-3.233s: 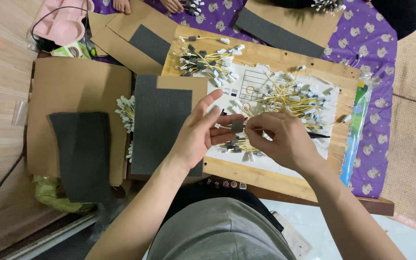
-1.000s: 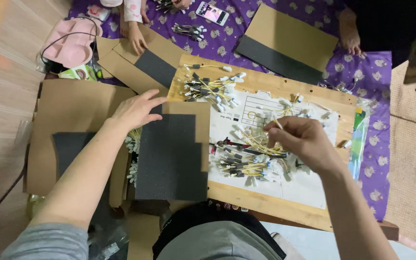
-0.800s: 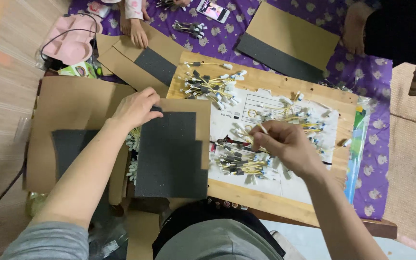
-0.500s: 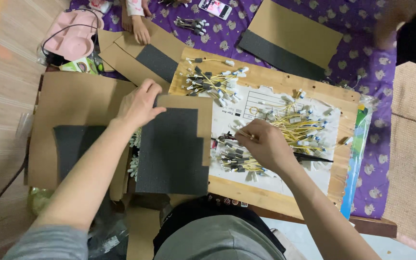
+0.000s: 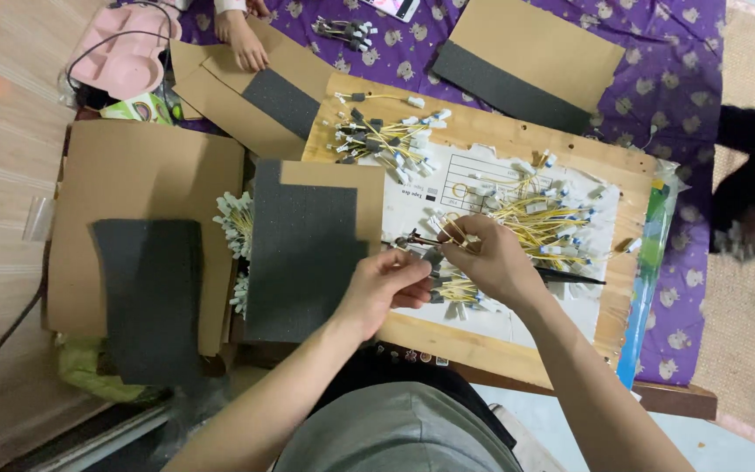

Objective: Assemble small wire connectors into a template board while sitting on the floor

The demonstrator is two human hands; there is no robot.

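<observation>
My left hand [image 5: 384, 284] and my right hand [image 5: 487, 262] meet over a white paper sheet [image 5: 474, 175] on a wooden board [image 5: 500, 135]. My right hand pinches a thin yellow wire piece [image 5: 444, 236] with small end connectors. The fingertips of my left hand close on a small dark connector [image 5: 432, 258] at the near end of that piece. A tangle of the same yellow wires [image 5: 552, 218] lies just right of my hands, and a second heap [image 5: 386, 135] sits at the board's far left. A dark foam sheet on cardboard [image 5: 303, 249] lies to the left of my left hand.
Another cardboard with a dark foam strip [image 5: 150, 288] lies far left. A purple patterned cloth [image 5: 657, 61] carries more cardboard pieces [image 5: 535, 52]. Another person's hand [image 5: 242, 48] rests at the top. A pink tray [image 5: 124, 52] and a green-blue packet [image 5: 648, 262] are nearby.
My left hand has left the top edge of the foam sheet and come right to join my right hand. My right hand has lifted a wire piece from the pile.
</observation>
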